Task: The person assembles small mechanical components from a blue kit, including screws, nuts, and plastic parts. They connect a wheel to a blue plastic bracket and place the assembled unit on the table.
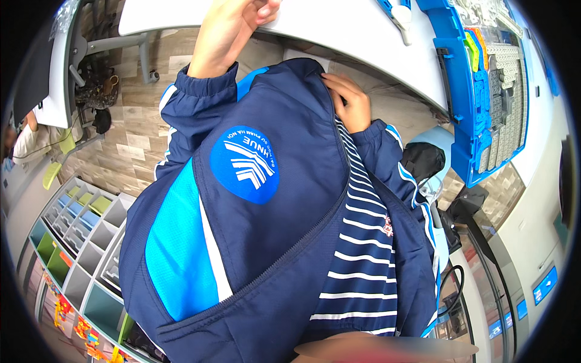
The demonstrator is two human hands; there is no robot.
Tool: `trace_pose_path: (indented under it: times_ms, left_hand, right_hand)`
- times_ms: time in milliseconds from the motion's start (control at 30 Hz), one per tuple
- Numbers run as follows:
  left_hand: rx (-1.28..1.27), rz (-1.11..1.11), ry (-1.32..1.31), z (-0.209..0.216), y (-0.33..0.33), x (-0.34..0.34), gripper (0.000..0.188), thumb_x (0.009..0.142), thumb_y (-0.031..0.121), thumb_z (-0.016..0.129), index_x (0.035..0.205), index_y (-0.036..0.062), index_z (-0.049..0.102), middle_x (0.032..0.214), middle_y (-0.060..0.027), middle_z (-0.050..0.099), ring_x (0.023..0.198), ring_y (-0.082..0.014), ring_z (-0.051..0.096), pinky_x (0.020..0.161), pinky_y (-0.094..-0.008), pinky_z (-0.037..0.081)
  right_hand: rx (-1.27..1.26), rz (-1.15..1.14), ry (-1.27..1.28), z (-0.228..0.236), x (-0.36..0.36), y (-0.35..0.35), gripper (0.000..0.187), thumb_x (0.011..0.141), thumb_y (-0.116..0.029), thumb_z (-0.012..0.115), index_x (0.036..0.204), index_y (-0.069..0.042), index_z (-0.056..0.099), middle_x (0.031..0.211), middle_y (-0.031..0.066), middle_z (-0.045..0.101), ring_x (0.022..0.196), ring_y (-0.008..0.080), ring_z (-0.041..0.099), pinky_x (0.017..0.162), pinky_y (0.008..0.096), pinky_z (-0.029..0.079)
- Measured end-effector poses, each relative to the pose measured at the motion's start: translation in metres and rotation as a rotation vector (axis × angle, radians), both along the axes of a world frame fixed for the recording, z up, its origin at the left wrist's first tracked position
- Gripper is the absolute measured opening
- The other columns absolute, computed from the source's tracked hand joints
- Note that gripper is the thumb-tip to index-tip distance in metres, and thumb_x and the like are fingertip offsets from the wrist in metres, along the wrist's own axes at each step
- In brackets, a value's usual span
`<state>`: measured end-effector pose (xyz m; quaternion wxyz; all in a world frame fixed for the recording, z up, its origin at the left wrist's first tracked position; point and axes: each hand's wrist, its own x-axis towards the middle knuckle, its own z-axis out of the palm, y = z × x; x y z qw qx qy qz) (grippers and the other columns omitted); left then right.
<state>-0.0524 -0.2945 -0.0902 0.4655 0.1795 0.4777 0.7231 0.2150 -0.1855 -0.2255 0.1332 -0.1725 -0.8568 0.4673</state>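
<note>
My left hand (231, 27) is raised at the top edge over the white table, its fingers loosely bent and partly cut off by the frame. Nothing shows in it. My right hand (353, 104) has its fingers closed on the front edge of the dark blue jacket (284, 103) that I wear. The jacket has bright blue and white panels, a round blue emblem (245, 164) and an unfastened zipper. Beneath it shows a navy shirt (363, 260) with white stripes.
Ahead lies the white table (339, 21). A blue case (463, 133) of grey, orange and green building parts stands at the right, near a white and blue piece (401, 24). Compartment shelves (91, 257) stand at the lower left. Another person (36, 142) sits at the far left.
</note>
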Motion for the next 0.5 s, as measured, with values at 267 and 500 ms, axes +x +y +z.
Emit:
trace_pose_path:
  times_ms: [267,500]
  left_hand:
    - [-0.132,-0.569,0.472,-0.009,-0.025,0.044,0.027,0.106,0.026,0.056,0.109,0.0027,0.069,0.071,0.0072,0.047,0.067,-0.0038,0.041,0.059,-0.0247,0.033]
    - [-0.367,-0.767,1.03,-0.076,-0.034,0.064,0.033,0.095,0.04,0.068,0.094,0.0071,0.074,0.059,-0.0137,0.056,0.059,-0.0338,0.057,0.057,-0.0445,0.043]
  right_hand:
    - [-0.642,0.175,0.08,0.052,0.011,-0.028,0.025,0.093,0.005,0.062,0.112,-0.001,0.077,0.12,0.0141,0.074,0.114,0.0237,0.069,0.102,0.0354,0.051]
    - [-1.07,0.14,-0.048,0.067,0.015,-0.033,0.025,0.101,-0.004,0.06,0.122,0.001,0.071,0.123,0.015,0.072,0.122,0.0224,0.064,0.108,0.035,0.047]
